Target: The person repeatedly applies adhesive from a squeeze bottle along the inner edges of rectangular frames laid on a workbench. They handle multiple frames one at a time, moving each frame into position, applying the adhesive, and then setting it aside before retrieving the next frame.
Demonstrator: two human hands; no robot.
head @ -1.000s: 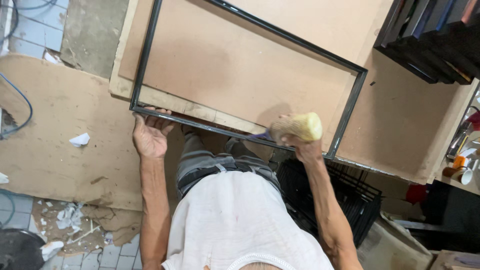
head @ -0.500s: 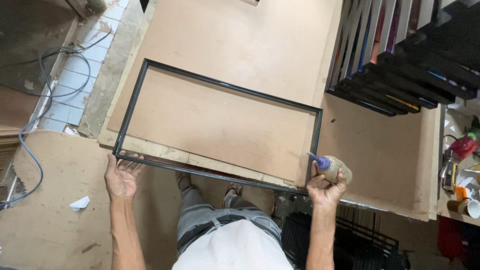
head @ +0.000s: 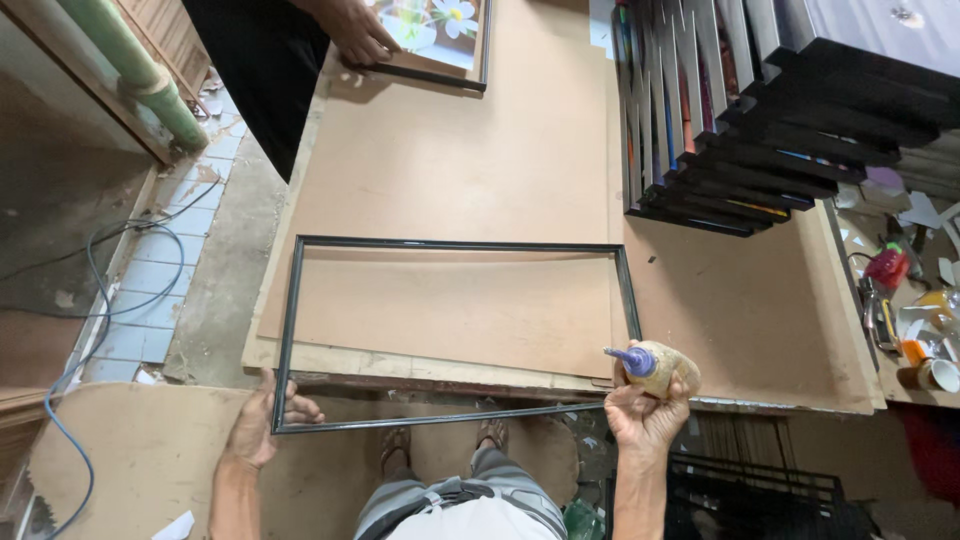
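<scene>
Stack of dark frames (head: 740,120) leaning at the table's far right, another person's hand (head: 352,30) on a flower picture (head: 432,30) across, black frame (head: 455,335) lying flat, long axis left-right, overhanging the near edge, left hand (head: 262,425) gripping its near-left corner, right hand (head: 645,415) clenched round a glue bottle (head: 655,368), nozzle pointing left at the near-right corner.

Up top, a second person's hand (head: 352,28) rests on a framed flower picture (head: 432,30) at the far end of the brown worktop (head: 500,150). To the right, a leaning stack of dark frames (head: 740,110) fans out across the board. Far right, a cluttered shelf with a red bottle (head: 885,268) and a small cup (head: 932,375). On the left, a green pipe (head: 135,65), pale floor tiles (head: 150,290) and a blue cable (head: 75,400) trailing across them.
</scene>
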